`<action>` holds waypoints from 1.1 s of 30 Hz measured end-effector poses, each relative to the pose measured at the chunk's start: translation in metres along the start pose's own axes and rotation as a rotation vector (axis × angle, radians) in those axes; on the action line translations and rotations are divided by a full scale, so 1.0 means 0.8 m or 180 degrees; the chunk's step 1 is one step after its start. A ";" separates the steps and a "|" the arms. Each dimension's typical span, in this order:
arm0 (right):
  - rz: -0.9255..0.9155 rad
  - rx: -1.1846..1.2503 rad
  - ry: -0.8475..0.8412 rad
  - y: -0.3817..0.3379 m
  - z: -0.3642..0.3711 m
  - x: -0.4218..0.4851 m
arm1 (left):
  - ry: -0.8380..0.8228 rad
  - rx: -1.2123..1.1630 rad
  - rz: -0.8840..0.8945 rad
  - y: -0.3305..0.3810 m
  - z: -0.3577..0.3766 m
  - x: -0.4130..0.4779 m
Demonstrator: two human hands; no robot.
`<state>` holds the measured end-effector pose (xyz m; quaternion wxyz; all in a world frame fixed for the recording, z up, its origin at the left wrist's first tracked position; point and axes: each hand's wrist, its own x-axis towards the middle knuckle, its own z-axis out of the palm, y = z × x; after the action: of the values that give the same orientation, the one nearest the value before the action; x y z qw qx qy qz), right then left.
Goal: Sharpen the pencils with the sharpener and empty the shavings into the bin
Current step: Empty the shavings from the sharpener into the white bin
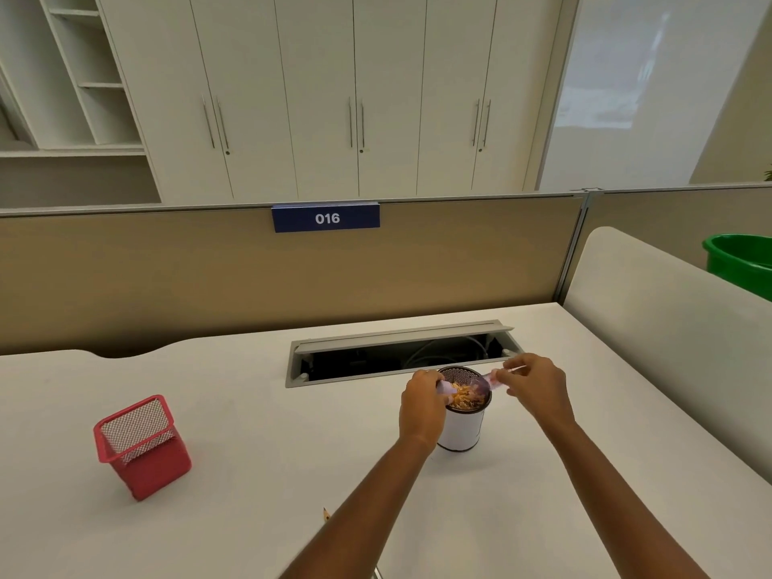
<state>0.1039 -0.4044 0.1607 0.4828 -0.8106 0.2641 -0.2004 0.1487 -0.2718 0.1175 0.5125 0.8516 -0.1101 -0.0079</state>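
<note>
Left hand (422,407): fingers curled round the lilac sharpener cap (445,387), held just above the left rim of the bin (461,428).
Right hand (532,388): fingertips pinch the clear sharpener cup (482,381), tipped over the bin, likely so the shavings (464,398) fall inside.
Pencil (326,513): only the tip shows, on the desk, well apart from the bin on its near left.
Red mesh holder (142,447): far left of the bin.

Two hands: one left hand (420,405), one right hand (534,386). Two lilac sharpener pieces (446,387). One white bin (461,430). One red mesh pencil holder (142,445). One pencil (326,514), only its tip showing. One green bucket (739,261). One blue sign (326,218). Six cupboard handles (351,121).
</note>
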 end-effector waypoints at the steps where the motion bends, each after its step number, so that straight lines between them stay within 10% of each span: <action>1: -0.0005 0.0045 -0.0017 -0.002 -0.001 -0.001 | -0.0024 0.0033 0.0014 0.000 0.001 0.000; 19: -0.0324 0.0017 0.0096 0.002 -0.011 0.001 | 0.0149 0.0027 0.0139 0.005 -0.005 -0.003; 33: -0.1846 -0.0810 -0.0320 -0.027 0.008 -0.014 | 0.0038 0.0041 0.0676 0.019 -0.005 -0.001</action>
<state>0.1038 -0.3845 0.1759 0.3127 -0.9148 0.0208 -0.2546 0.1458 -0.2750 0.1324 0.5056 0.8384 -0.1968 0.0523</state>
